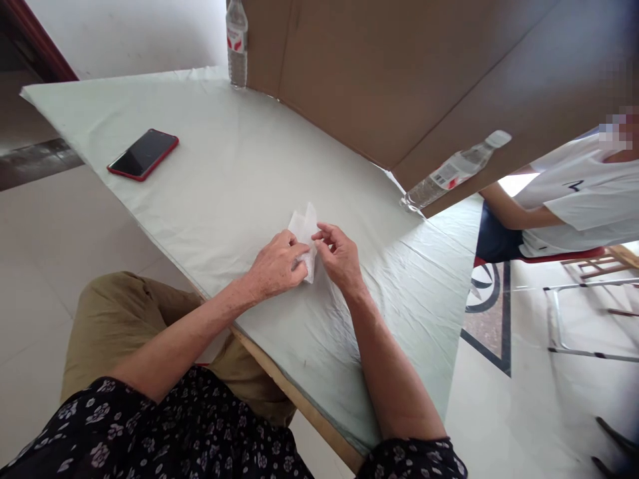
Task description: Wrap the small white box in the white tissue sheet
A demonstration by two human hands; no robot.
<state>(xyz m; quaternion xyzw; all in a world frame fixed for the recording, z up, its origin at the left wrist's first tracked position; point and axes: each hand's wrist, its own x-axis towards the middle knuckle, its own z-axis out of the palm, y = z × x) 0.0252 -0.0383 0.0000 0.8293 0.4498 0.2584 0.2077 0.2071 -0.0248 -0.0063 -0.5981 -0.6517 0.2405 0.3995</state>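
Observation:
A crumpled white tissue (304, 225), thin and part-folded, lies on the pale green cloth of the table (214, 166) in front of me. My left hand (279, 264) is closed over its near left part, with bent fingers and the thumb pressing on it. From the right, my right hand (340, 258) meets the tissue's edge with thumb and index fingertips close together in a pinch; its other fingers are curled. The part of the tissue under my left fingers is hidden.
A black phone with a red case (144, 154) lies at the far left. A tall cardboard panel (349, 80) borders the table, with an upright water bottle (237, 50) and a tilted water bottle (452, 174) against it. A person in a white shirt (574, 193) sits beyond, right.

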